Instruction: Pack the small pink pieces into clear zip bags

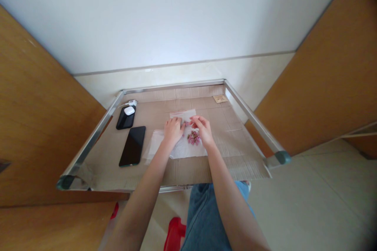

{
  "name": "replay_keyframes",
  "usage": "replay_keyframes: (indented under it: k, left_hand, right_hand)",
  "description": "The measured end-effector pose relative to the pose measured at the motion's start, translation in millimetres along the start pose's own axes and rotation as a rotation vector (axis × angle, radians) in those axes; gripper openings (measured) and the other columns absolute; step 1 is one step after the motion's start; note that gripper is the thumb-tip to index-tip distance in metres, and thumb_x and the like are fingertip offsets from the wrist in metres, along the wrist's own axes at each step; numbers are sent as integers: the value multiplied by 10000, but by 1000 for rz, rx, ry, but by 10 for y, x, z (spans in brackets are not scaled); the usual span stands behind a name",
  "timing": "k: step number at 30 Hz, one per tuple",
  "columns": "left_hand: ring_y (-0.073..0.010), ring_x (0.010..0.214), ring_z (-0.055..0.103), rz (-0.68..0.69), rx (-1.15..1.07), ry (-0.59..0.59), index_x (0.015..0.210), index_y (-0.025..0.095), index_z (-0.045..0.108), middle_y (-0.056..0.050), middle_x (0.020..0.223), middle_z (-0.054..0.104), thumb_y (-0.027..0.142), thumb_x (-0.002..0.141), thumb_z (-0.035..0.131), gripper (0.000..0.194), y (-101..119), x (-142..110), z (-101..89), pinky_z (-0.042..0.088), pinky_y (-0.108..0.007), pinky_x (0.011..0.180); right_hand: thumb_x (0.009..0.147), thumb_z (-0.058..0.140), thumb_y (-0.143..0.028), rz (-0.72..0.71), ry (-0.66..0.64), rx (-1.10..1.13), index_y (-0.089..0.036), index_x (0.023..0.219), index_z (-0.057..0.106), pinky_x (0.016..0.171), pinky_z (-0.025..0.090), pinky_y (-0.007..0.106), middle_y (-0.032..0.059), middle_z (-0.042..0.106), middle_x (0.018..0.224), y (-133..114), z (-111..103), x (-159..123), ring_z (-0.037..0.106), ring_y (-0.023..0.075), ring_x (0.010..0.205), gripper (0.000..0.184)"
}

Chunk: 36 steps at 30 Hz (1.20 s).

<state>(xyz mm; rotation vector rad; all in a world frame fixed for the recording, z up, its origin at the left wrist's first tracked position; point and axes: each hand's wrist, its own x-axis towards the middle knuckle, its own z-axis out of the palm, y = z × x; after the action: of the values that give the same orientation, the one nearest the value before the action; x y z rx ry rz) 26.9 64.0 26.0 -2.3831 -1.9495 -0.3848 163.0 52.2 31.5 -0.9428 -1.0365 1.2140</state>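
Note:
A small pile of pink beads or bead-like pieces (193, 138) lies on a white, thin plastic bag or sheet (188, 152). My left hand (173, 129) rests palm down on its left side, fingers extended forward and thumb toward the middle. Beyond the pile, my right hand (202, 127) has its thumb and fingertips bent together; anything between them is too small to make out. A few more pink pieces (186, 123) show between the two hands. Another clear plastic bag (155, 141) lies to the left, partly under the left wrist.
A metal-framed tabletop covered with cardboard (235, 145) holds everything. On its left are a black phone (132, 146) and a second dark phone (121, 120) bearing a white earbud case (129, 110). A tan paper packet (220, 99) lies back right. Below is a red stool (174, 235).

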Motion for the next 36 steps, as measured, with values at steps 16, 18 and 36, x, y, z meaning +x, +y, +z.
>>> replay_keyframes:
  k: [16, 18, 36]
  left_hand:
    - [-264, 931, 583, 28, 82, -63, 894, 159, 627, -113, 971, 653, 296, 828, 508, 193, 47, -81, -146, 387, -399, 843]
    - [-259, 918, 590, 23, 82, -68, 881, 160, 629, -112, 955, 656, 271, 829, 496, 181, 50, -75, -146, 401, -389, 826]
    - [-222, 965, 577, -113, -306, 385, 1060, 207, 574, -81, 979, 645, 144, 840, 417, 278, 92, -111, -320, 401, -399, 908]
  right_hand:
    - [742, 592, -455, -28, 89, 32, -200, 718, 644, 553, 383, 240, -5, 601, 607, 30, -43, 20, 495, 103, 541, 261]
    - [744, 591, -454, -22, 90, 31, -200, 722, 643, 553, 381, 238, -6, 599, 608, 34, -47, 20, 490, 102, 540, 261]
    - [732, 563, -492, -18, 195, -41, -205, 774, 617, 564, 395, 241, 7, 612, 704, 30, -61, 31, 497, 112, 570, 295]
